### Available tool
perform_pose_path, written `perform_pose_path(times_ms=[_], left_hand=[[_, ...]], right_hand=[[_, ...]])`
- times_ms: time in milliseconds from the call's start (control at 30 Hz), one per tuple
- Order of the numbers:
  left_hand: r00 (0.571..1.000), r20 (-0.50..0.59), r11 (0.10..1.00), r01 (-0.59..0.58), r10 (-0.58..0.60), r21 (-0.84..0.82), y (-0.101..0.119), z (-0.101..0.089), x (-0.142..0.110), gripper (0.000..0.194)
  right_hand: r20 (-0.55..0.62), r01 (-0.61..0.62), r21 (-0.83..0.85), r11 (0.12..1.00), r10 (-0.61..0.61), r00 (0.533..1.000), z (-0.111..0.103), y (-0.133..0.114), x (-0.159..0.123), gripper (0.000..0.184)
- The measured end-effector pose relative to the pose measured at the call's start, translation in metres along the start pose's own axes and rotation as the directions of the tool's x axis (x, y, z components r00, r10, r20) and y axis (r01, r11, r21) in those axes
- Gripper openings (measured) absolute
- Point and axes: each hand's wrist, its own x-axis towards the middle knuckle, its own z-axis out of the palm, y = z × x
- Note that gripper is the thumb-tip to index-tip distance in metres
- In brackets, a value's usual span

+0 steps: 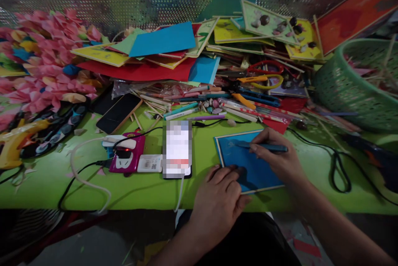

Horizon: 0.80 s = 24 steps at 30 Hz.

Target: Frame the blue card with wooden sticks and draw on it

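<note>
One blue pen [278, 148] sits clamped in the right hand's grip [271, 148], tip at a pale-edged blue panel [264, 175]
The left hand [221, 191] rests unclamped, fingers over the panel's near-left corner. The panel lies on the green desk [137, 193], a lit smartphone [177, 148] to its left, a green basket [338, 81] beyond.

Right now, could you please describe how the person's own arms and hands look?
The left hand and right hand are bare, without gloves. No sleeve shows on the left forearm or right forearm, and I see no watch or bracelet.
</note>
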Motion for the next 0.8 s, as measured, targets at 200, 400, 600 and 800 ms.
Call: perform_pose_path(times_ms=[200, 400, 600, 800], left_hand=[[1.0, -0.017, 1.0, -0.01, 0.01, 0.011, -0.001, 0.001, 0.0, 0.019], [1.0, -0.006, 1.0, -0.01, 0.01, 0.009, -0.001, 0.001, 0.001, 0.019], [1.0, 0.003, 1.0, 0.007, -0.007, -0.006, 0.0, 0.001, 0.0, 0.023], [1.0, 0.001, 1.0, 0.013, -0.013, 0.007, 0.001, 0.0, 0.001, 0.02]], right_hand=[[-0.016, 0.018, 0.046, 0.999, -0.017, 1.0, -0.001, 0.002, -0.001, 0.017], [-0.048, 0.026, 0.355, 0.934, -0.01, 0.999, -0.003, -0.005, 0.001, 0.019], [0.104, -0.033, 0.293, 0.956, 0.002, 0.995, -0.015, -0.025, 0.011, 0.025], [0.227, -0.026, 0.236, 0.971, -0.029, 0.973, -0.002, -0.017, 0.032, 0.018]])
